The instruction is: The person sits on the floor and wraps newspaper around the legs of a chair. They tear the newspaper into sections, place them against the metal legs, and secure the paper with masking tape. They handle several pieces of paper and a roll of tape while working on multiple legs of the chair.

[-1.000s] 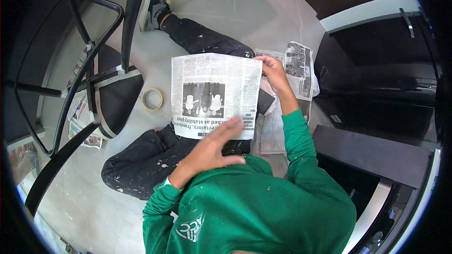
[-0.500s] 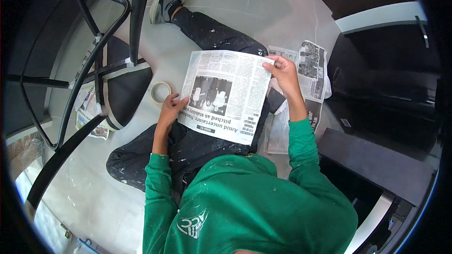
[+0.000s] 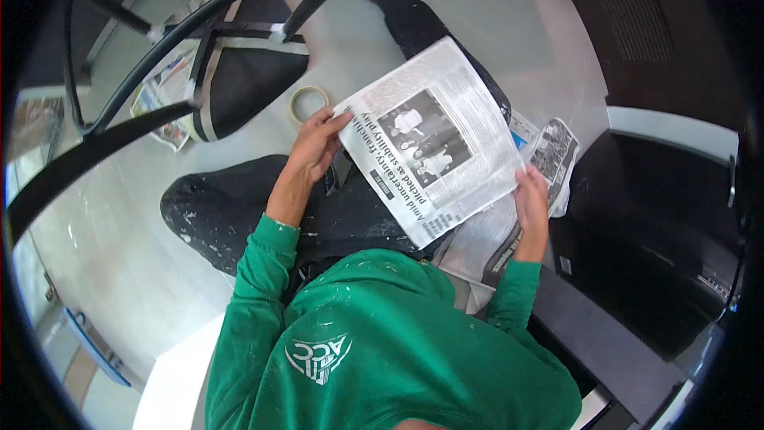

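A black-and-white newspaper sheet (image 3: 434,141) — printed side up, with a large photo (image 3: 424,138) — is held slantwise near two opposite corners, slightly bowed, over the person's lap (image 3: 358,205).

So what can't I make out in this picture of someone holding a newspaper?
All in the head view:
Held newspaper sheet, underside: turned away from the camera.
Its small print: too small and soft to read.
Outstretched trouser leg, part: hidden behind the sheet.
Loose newspapers, part: covered by the sheet and the right hand.
Black furniture leg, near end: lost at the picture's dark left rim.
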Demonstrator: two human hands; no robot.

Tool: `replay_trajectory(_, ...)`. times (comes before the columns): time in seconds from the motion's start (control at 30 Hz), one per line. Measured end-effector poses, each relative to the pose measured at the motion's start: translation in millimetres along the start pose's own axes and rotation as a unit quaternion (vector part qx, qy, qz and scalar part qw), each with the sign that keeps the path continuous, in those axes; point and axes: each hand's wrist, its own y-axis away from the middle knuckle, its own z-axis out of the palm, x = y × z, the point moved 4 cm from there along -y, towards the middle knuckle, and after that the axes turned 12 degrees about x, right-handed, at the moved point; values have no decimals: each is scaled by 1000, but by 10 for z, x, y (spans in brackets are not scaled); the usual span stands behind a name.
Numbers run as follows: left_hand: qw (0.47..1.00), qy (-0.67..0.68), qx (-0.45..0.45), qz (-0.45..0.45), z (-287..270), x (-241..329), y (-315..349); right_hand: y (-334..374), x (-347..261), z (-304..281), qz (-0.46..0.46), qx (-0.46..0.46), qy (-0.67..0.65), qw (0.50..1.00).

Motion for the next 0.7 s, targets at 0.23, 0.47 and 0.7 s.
replay_trajectory(0.23,984,-157,-80,30,378,200,-308,22,-157,142,22,-43,66,997)
replay_trajectory(0.47,997,-38,-39,58,707,246,5,-140,-367,421,-60,-17,108,992)
replay_trajectory(0.7,992,-96,-25,73,454,-166,-209,-52,-314,112,15,-55,197,979)
